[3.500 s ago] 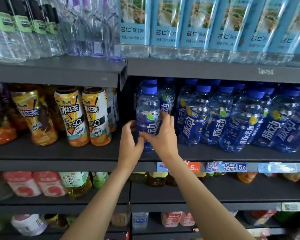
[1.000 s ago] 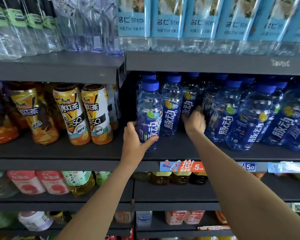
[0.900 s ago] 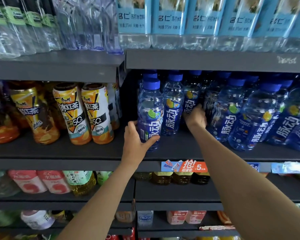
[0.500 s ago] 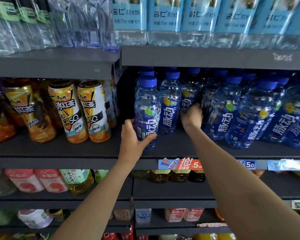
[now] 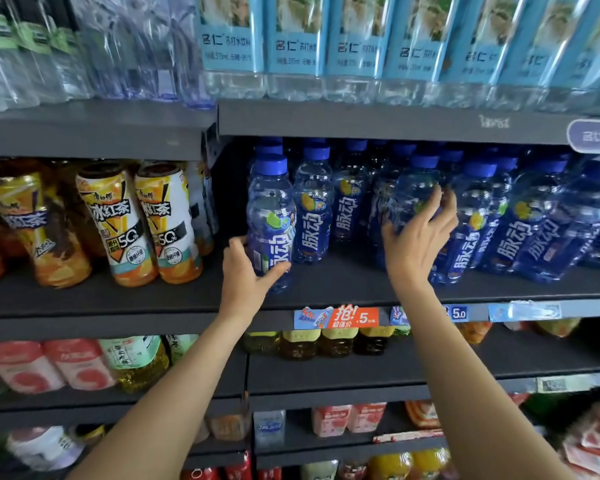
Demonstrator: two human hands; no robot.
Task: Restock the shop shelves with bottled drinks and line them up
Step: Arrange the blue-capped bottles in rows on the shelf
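The left hand [image 5: 248, 277] is sitting at the centre of the frame, w/ thumb and fingers curling round the low part of the front bottle [image 5: 270, 223], a blue-cap bottle standing upright at the left end of the blue row on the middle shelf [image 5: 326, 282]. The thumb is lying across the bottle's front near the base, the other fingers are going behind it on the left side. The right hand [image 5: 417, 237] is being a bit right of centre, its fingers spreading and curving round a second bottle [image 5: 414, 188], approx. at label height; this bottle is tilting slightly and is touching the neighbour bottles of the blue row [image 5: 520, 220], which is leaning to the right side of the frame. Between the two held bottles, two more blue bottles [image 5: 312, 206] are standing upright, further back on the shelf. At the left of the frame, on the same level, tea bottles [image 5: 142, 223] w/ yellow-orange labels are standing, well apart from the front bottle. In the upper part of the frame, water bottles [image 5: 295, 39] w/ light blue labels are lining the top shelf [image 5: 361, 121]. Price tags [image 5: 352, 317] are hanging on the shelf edge just below and between the hands. Lower shelves w/ other drinks are showing at the bottom, too blurred to tell more.
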